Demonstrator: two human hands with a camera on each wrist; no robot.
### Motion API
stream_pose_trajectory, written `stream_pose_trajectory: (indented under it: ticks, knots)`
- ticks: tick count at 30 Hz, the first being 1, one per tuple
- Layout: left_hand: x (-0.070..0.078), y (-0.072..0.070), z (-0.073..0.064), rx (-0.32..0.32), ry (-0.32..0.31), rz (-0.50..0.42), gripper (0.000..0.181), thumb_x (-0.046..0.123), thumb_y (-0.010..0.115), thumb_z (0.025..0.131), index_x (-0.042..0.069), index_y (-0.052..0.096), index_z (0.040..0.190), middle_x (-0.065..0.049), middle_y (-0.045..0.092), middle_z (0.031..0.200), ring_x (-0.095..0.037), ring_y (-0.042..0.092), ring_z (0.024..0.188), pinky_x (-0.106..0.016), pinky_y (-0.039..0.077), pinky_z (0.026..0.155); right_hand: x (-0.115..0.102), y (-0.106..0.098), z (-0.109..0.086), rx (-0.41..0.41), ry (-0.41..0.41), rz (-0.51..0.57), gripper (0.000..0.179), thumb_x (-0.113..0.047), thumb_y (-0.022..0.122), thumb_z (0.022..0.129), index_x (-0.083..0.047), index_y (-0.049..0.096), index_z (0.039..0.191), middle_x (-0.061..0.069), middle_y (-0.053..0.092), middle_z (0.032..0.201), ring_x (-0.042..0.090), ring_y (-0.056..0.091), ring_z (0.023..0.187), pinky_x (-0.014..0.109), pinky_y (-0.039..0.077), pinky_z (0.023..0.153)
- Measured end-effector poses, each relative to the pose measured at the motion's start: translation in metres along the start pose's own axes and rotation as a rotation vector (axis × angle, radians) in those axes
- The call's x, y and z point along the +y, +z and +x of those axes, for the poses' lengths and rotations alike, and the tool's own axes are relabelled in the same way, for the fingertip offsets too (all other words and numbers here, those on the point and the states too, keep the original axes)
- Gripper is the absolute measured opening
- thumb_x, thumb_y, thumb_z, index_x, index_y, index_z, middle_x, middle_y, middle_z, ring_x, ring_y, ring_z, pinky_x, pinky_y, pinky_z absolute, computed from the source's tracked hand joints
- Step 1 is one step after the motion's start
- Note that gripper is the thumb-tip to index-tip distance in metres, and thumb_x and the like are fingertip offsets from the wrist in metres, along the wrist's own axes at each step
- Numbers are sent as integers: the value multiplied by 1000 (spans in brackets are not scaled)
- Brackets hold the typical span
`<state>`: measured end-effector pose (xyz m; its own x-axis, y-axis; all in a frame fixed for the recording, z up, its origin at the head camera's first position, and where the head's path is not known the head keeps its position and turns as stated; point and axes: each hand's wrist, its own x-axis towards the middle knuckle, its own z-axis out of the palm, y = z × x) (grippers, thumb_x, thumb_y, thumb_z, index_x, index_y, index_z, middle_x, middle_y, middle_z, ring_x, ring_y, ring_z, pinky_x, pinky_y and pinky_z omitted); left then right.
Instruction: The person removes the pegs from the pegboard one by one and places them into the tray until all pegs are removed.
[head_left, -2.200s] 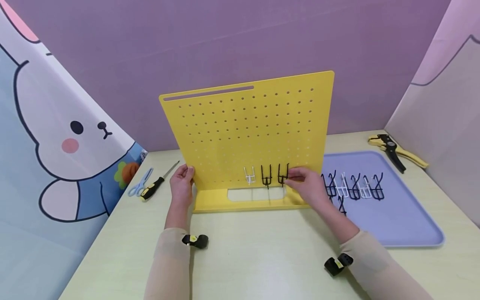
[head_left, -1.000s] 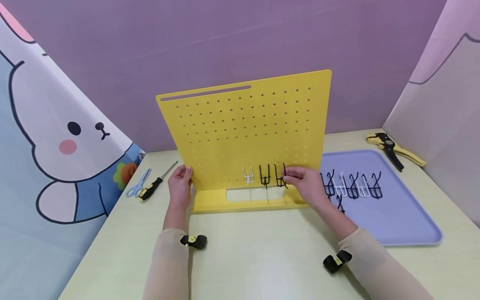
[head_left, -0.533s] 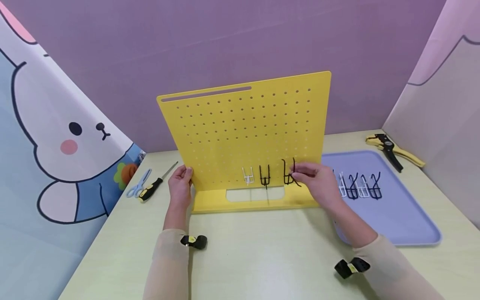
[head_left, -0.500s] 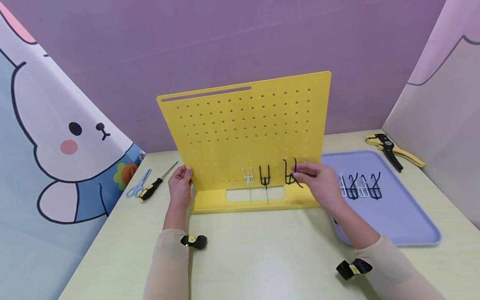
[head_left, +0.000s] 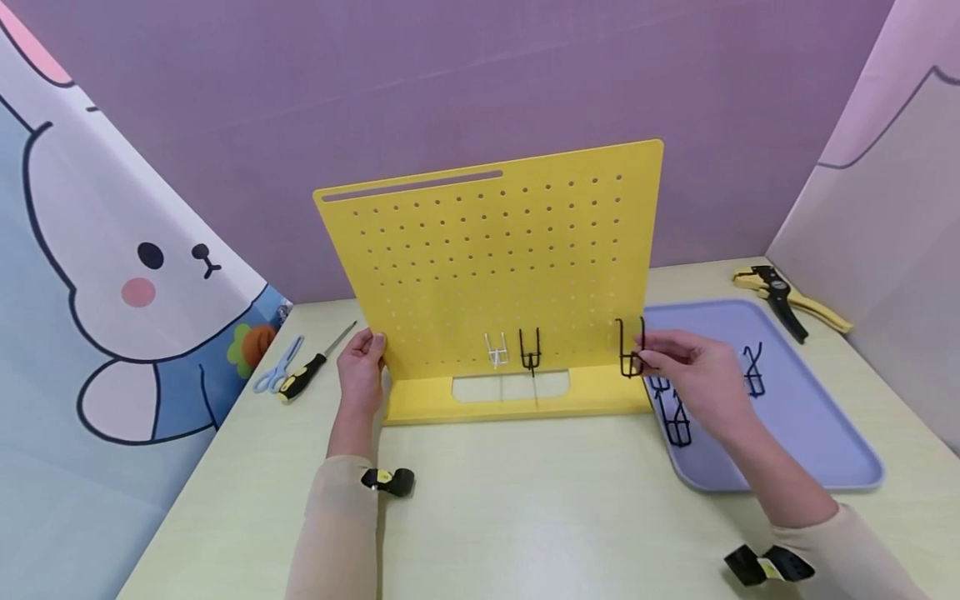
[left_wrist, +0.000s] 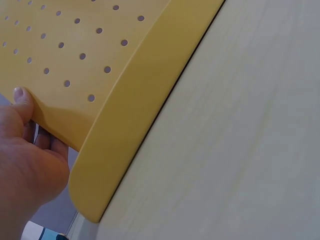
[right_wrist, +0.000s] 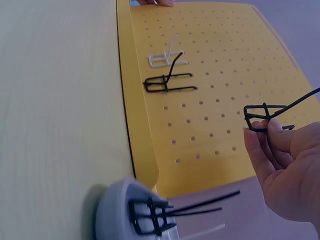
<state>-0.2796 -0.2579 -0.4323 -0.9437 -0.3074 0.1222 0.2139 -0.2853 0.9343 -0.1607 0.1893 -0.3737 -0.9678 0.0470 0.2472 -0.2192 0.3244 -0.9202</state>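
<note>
A yellow pegboard (head_left: 495, 250) stands on the table, tilted back. My left hand (head_left: 362, 371) grips its lower left edge, thumb on the front face, fingers behind, as the left wrist view shows. A black wire pegboard hook (head_left: 631, 367) is pinched between thumb and fingers of my right hand (head_left: 697, 379). In the right wrist view this hook (right_wrist: 257, 117) is held off the board's face. Low on the board hang a white wire hook (head_left: 497, 353) and a black wire hook (head_left: 530, 354), side by side.
The blue-purple tray (head_left: 795, 442) at right bears more wire hooks, partly hidden by my right hand, including a black one (head_left: 753, 375). Yellow-and-black wire strippers (head_left: 783, 296) lie behind it. Scissors (head_left: 279, 371) and a screwdriver (head_left: 306, 375) lie at left.
My right hand has drawn the black hook away from its place beside the other two and carried it right, to the board's right edge. The left hand has stayed at the board's edge.
</note>
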Motion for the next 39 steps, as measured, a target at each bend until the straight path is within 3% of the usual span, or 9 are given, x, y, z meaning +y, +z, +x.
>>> stream_pose_trajectory:
  ticks: [7,14,16,19,23,32,39]
  knots:
    - [-1,0,0,1,7,-6,8,11,66,98,14,74,97,2,71,84,-8,63,79,-20,53,75,13,-25,-7,30,-3,-7,30,-7,67,99,12,64,122,-15,74,93,7,73,80,22,57,74]
    - [-2,0,1,11,15,3,9,10,66,98,13,74,97,2,70,83,-9,62,78,-20,53,75,24,-46,-13,39,17,-31,30,-5,66,99,12,63,123,-18,73,93,6,72,78,21,57,71]
    - [-2,-1,1,11,14,7,9,9,66,98,14,73,97,2,70,84,-9,62,79,-20,53,74,28,-51,-15,36,19,-69,31,-5,65,99,12,63,124,-16,73,95,6,72,78,22,58,70]
    - [-3,-2,2,15,16,6,10,8,66,99,14,74,97,2,71,84,-9,62,79,-20,53,74,33,-58,-18,18,35,-166,30,-7,64,100,10,63,125,4,76,104,4,71,78,23,58,70]
    - [-2,-1,1,5,9,-4,11,8,65,99,14,73,97,2,71,83,-9,62,78,-20,53,74,43,-68,-20,-45,85,-235,32,-6,63,100,10,60,128,31,65,119,6,72,80,26,59,72]
    - [-4,-1,-1,14,14,8,9,8,66,98,14,72,97,3,69,81,-8,60,75,-19,51,71,65,-77,-24,-214,236,-203,38,-1,69,95,18,57,125,31,67,113,16,73,78,31,60,70]
    - [-2,-1,0,15,14,-1,8,8,66,98,12,73,97,2,66,79,-9,58,75,-19,51,70,71,-73,-24,-300,270,-273,35,-3,70,94,18,60,120,22,70,100,21,72,74,31,60,66]
